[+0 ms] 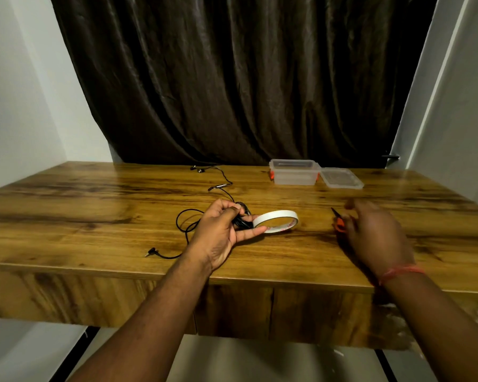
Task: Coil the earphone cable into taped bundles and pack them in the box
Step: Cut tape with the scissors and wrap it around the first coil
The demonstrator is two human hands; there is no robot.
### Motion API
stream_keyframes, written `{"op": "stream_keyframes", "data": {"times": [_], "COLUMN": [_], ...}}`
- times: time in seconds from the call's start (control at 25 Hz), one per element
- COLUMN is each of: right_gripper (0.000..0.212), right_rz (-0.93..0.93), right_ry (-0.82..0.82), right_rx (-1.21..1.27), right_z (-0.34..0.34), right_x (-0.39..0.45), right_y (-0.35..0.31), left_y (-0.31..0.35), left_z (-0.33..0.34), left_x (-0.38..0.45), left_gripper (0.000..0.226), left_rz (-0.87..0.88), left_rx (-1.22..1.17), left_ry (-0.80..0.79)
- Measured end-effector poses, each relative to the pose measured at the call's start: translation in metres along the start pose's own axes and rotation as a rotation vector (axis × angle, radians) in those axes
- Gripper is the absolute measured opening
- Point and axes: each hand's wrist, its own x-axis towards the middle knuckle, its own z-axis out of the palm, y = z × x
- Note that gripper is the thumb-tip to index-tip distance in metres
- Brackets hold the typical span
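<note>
Centrally, left hand (pixel 221 230) grips coiled earphone cable (pixel 239 220); right hand (pixel 370 232), blurred, grip unclear, over scissors (pixel 338 221).

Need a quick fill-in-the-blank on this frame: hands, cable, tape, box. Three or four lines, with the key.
1. The left hand grips a partly coiled black ____ cable.
2. The tape roll lies on the table just ____ of the left hand.
3. The lid lies beside the plastic box, so the box is ____.
4. The right hand reaches over the ____-handled scissors.

Missing words: earphone; right; open; orange
</note>
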Motion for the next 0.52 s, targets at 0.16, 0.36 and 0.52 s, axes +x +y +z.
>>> {"op": "stream_keyframes", "data": {"times": [0.16, 0.36, 0.52], "right_gripper": [0.027, 0.012, 0.013], "right_rz": [-0.186, -0.159, -0.157], "right_ry": [-0.170, -0.268, -0.195], "right_rx": [0.463, 0.630, 0.393], "right_z": [-0.008, 0.008, 0.017], "right_x": [-0.009, -0.011, -0.006], "right_y": [-0.069, -0.082, -0.060], "left_y": [-0.001, -0.004, -0.004], "left_z": [0.000, -0.001, -0.005], "left_x": [0.000, 0.004, 0.009], "left_gripper": [0.014, 0.014, 0.016], "left_rz": [0.017, 0.048, 0.064], "left_rx": [0.023, 0.016, -0.002], "left_ry": [-0.009, 0.015, 0.047]}}
